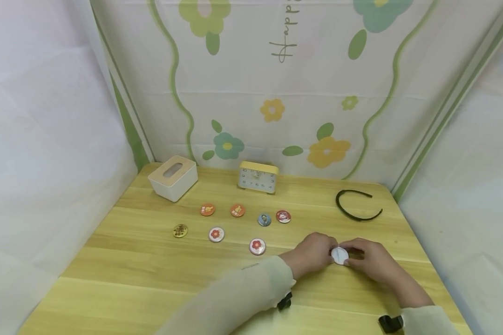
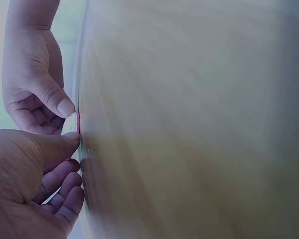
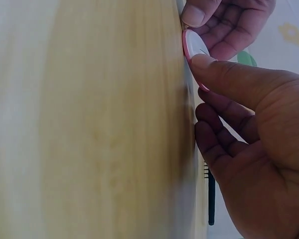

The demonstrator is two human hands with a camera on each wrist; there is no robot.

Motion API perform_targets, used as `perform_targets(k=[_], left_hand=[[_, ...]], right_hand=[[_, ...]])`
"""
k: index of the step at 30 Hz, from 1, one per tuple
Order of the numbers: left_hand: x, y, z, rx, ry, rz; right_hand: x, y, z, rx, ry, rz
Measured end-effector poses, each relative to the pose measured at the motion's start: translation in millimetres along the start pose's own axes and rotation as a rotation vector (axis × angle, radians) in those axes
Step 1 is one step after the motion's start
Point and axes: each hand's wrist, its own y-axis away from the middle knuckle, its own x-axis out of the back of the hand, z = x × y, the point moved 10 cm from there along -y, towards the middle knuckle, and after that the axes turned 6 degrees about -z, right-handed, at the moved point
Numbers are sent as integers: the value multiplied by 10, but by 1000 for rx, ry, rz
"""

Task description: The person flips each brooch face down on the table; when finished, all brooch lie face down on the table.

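badge (image 1: 340,256), white back up, is over the right side of the table (image 1: 130,279), its rim pinched by the left hand (image 1: 314,253) and the right hand (image 1: 370,258). light, even pressure from opposite edges should keep it from slipping. beyond lies a black headband (image 1: 338,201).
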Motion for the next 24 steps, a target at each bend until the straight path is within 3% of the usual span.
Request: perform_targets(k=[12, 24], left_hand=[[-58, -98, 182, -58, -83, -4], [-99, -151, 153, -50, -42, -2]], right_hand=[[38, 108, 125, -51, 30, -24], [55, 113, 60, -4, 62, -25]])
